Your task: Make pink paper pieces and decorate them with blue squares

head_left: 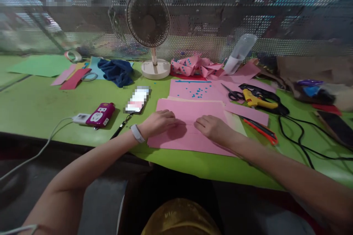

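A stack of pink paper sheets [190, 143] lies flat in front of me, over a paler yellow sheet [239, 126]. My left hand [161, 122] rests on the top sheet, its fingers curled and pressed together at a narrow pink paper edge. Opposite it, my right hand [212, 128] pinches the same edge from the right. Between the two hands runs a thin straight line, a fold or a narrow strip; I cannot tell which. The fingertips partly hide it. A light-coloured band [137, 133] is round my left wrist.
Behind the paper stand a fan [149, 24] and crumpled pink dotted paper [190, 67]. Scissors [234, 94], a yellow glue gun [256, 100] and a red-orange cutter [260, 131] lie right, near black cables [300, 132]. A phone [138, 99] and a purple power adapter [101, 115] lie left.
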{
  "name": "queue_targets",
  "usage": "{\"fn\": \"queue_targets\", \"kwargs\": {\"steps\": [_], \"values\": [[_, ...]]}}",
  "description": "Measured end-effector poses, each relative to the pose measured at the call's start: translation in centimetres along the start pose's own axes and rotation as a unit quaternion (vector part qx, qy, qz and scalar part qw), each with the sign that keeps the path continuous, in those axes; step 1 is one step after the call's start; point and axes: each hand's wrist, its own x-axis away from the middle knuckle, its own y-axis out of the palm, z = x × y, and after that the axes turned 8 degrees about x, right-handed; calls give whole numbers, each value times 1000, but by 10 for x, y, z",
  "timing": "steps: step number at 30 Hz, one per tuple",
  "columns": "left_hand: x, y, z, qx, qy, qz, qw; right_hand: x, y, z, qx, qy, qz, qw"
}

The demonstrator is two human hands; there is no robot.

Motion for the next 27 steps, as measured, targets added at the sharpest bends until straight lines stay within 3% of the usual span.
{"fn": "queue_targets", "kwargs": {"steps": [9,20,27], "values": [[-8,0,0,-127,68,-33,989,-1,-3,1,25,-18,5,999],[-6,4,2,-150,55,-26,987,2,4,0,37,28,24,999],[-1,3,5,-168,72,-17,983,8,8,-5,46,17,66,997]]}}
